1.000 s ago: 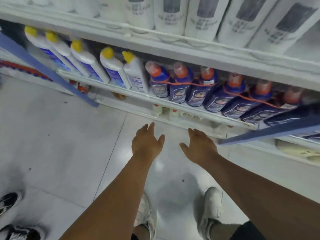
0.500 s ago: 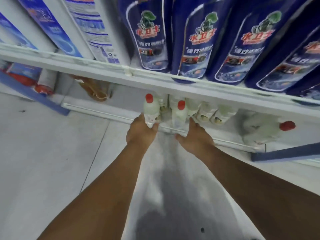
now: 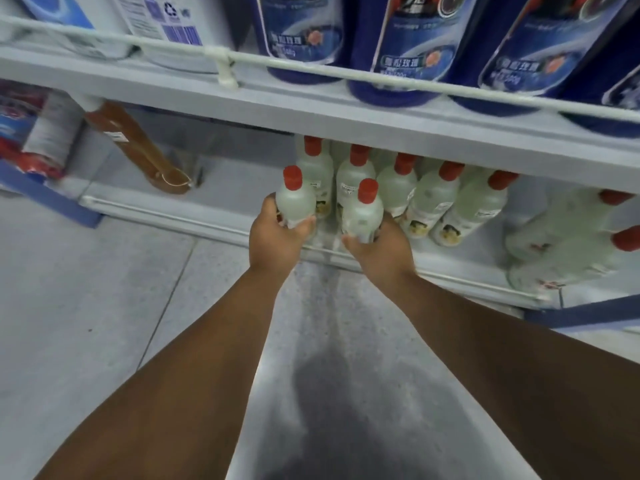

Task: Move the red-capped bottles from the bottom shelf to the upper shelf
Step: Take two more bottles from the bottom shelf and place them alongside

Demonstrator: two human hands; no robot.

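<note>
Two hands each hold one red-capped bottle at the front edge of the bottom shelf [image 3: 450, 271]. The left hand [image 3: 277, 237] has its fingers wrapped around the left bottle [image 3: 296, 199], and the right hand [image 3: 379, 249] has its fingers closed around the right bottle [image 3: 362, 213]. Both bottles stand upright. More red-capped bottles [image 3: 433, 192] stand in a row just behind them. Dark blue bottles [image 3: 412, 46] fill the upper shelf [image 3: 311, 109].

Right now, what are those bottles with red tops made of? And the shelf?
The two held bottles look like cloudy, see-through plastic, with matte red plastic-looking caps. The shelf seems to be white-painted metal, smooth and hard-edged, though that is uncertain.
</note>
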